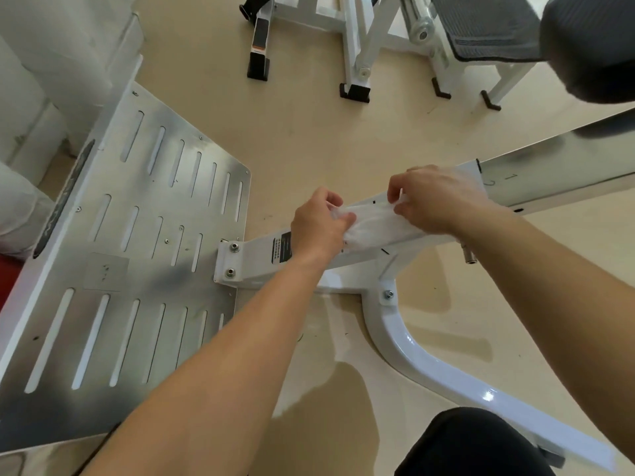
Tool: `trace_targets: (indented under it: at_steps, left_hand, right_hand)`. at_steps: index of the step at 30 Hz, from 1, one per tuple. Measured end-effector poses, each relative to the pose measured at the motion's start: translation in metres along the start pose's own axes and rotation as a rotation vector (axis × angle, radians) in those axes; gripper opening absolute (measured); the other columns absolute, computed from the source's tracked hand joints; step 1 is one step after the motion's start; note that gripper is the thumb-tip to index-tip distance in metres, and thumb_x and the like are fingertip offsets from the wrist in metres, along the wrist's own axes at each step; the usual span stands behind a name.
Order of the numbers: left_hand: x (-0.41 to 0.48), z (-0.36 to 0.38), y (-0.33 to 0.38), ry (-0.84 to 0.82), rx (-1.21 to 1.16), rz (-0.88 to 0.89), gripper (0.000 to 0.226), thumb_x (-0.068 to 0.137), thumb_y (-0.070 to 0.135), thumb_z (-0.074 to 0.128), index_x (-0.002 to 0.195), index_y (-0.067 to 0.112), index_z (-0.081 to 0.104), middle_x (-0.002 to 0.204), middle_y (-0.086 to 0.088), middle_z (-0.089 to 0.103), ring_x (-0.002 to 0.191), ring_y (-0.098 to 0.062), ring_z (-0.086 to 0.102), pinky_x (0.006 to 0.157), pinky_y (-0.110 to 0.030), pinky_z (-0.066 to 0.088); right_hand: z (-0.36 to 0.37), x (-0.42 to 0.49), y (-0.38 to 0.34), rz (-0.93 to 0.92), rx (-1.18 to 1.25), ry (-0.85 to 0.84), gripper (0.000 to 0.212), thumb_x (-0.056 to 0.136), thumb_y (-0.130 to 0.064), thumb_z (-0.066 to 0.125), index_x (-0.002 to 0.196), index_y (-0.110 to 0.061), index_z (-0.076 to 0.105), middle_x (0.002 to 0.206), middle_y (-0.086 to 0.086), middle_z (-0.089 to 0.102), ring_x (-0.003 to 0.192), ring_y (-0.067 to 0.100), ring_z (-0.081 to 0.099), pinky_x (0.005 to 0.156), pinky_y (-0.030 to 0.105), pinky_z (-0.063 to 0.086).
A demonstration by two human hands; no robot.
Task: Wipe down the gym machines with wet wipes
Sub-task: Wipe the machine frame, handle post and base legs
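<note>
A white wet wipe point(372, 222) is stretched between my two hands, just above the white horizontal beam point(261, 259) of a gym machine. My left hand point(318, 225) pinches the wipe's left end with curled fingers. My right hand point(436, 199) pinches its right end between thumb and fingertips. The beam runs from a slotted metal footplate point(137, 242) at the left up toward the right edge of the view.
A curved white frame leg point(412, 352) bolts under the beam and runs to the lower right. Another white machine with black feet point(355, 92) and a dark padded seat point(488, 29) stands at the top. Beige floor lies between. My dark-clothed knee point(474, 444) is at the bottom right.
</note>
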State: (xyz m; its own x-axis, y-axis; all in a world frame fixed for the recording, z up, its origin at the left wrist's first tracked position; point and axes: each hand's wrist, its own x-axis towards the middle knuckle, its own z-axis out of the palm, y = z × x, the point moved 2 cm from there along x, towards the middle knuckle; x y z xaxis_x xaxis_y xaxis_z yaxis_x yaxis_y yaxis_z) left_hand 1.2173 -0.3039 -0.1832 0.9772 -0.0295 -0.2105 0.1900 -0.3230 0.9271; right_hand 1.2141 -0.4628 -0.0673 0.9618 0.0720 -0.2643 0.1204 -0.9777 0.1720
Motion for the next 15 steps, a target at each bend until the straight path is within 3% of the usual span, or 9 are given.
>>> trace_targets:
  at_steps: [4, 7, 9, 11, 15]
  left_hand:
    - [0.0, 0.014, -0.002, 0.121, 0.377, 0.091, 0.044, 0.084, 0.044, 0.075, 0.116, 0.023, 0.054, 0.115, 0.002, 0.057, 0.101, -0.022, 0.056, 0.081, -0.037, 0.048]
    - [-0.007, 0.017, -0.003, 0.222, 0.485, 0.304, 0.031, 0.081, 0.025, 0.079, 0.106, 0.019, 0.061, 0.107, -0.004, 0.057, 0.096, -0.026, 0.053, 0.076, -0.036, 0.046]
    - [-0.014, 0.023, -0.003, 0.169, 0.46, 0.449, 0.017, 0.083, 0.007, 0.073, 0.096, 0.015, 0.068, 0.097, -0.007, 0.06, 0.086, -0.029, 0.057, 0.068, -0.038, 0.048]
    - [-0.019, 0.029, -0.005, 0.051, 0.419, 0.479, 0.02, 0.09, 0.001, 0.061, 0.103, 0.012, 0.072, 0.101, -0.009, 0.064, 0.09, -0.031, 0.061, 0.07, -0.037, 0.049]
    - [-0.03, 0.034, -0.008, -0.02, 0.386, 0.391, 0.03, 0.101, 0.012, 0.046, 0.126, 0.015, 0.064, 0.121, -0.006, 0.063, 0.105, -0.032, 0.061, 0.088, -0.04, 0.049]
  right_hand:
    - [0.008, 0.007, 0.005, -0.055, -0.166, 0.08, 0.025, 0.099, -0.035, 0.055, 0.124, -0.03, 0.058, 0.126, 0.003, 0.056, 0.11, 0.027, 0.055, 0.093, 0.039, 0.038]
    - [0.01, 0.006, 0.005, -0.134, -0.225, 0.208, 0.03, 0.093, -0.028, 0.066, 0.121, -0.027, 0.054, 0.123, 0.005, 0.05, 0.111, 0.027, 0.048, 0.096, 0.041, 0.038]
    - [0.011, 0.001, 0.004, -0.192, -0.27, 0.232, 0.027, 0.092, -0.018, 0.066, 0.117, -0.026, 0.057, 0.117, 0.005, 0.052, 0.105, 0.026, 0.049, 0.091, 0.039, 0.039]
    - [0.012, -0.004, 0.003, -0.21, -0.309, 0.183, 0.028, 0.095, -0.013, 0.059, 0.118, -0.027, 0.062, 0.115, 0.004, 0.056, 0.103, 0.026, 0.052, 0.088, 0.036, 0.039]
    - [0.015, -0.016, 0.001, -0.187, -0.342, 0.125, 0.032, 0.094, -0.014, 0.048, 0.121, -0.024, 0.063, 0.115, 0.003, 0.055, 0.102, 0.026, 0.051, 0.086, 0.035, 0.038]
